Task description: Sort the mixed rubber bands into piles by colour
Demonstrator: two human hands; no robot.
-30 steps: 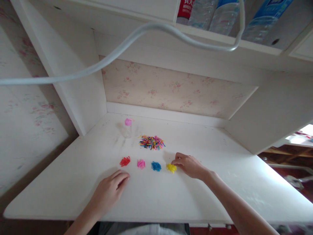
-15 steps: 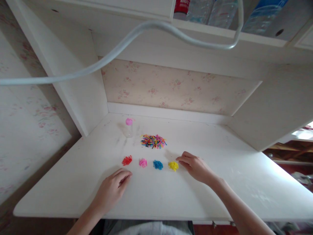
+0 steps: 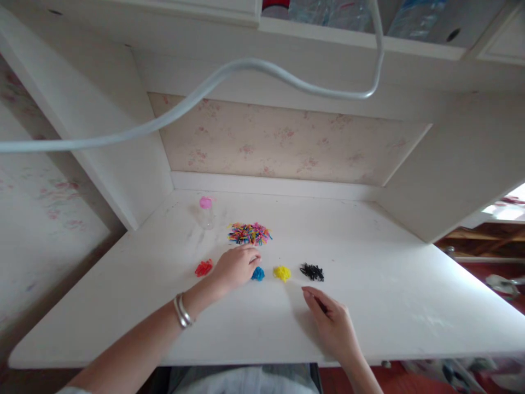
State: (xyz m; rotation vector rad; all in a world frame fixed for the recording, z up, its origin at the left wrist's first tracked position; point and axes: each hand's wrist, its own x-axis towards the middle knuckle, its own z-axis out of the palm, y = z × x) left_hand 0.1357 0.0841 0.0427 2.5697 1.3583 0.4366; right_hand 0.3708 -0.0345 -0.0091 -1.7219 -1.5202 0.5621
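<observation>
My left hand [image 3: 235, 267] reaches over the row of small piles, fingers curled and pressed together. Its fingertips are at the near edge of a mixed pile of colourful small rubber bands [image 3: 249, 233]; what they hold, if anything, is hidden. Under its fingers, a blue pile [image 3: 258, 274] partly shows, and a red pile [image 3: 203, 267] lies left of the wrist. My right hand [image 3: 331, 320] rests on the table, thumb and forefinger closed, contents too small to make out. Just beyond it are a yellow pile [image 3: 282, 273] and a black pile [image 3: 312, 272].
A clear bottle with a pink cap [image 3: 206, 212] stands at the back left of the white table [image 3: 389, 306]. A white cable [image 3: 254, 64] crosses the upper view in front of a shelf holding plastic bottles [image 3: 348, 12]. Side panels close in the table left and right.
My left hand has moved forward and right to the mixed pile, now hiding the pink pile. My right hand has drawn back towards me, and the black pile shows. The view has shifted slightly.
</observation>
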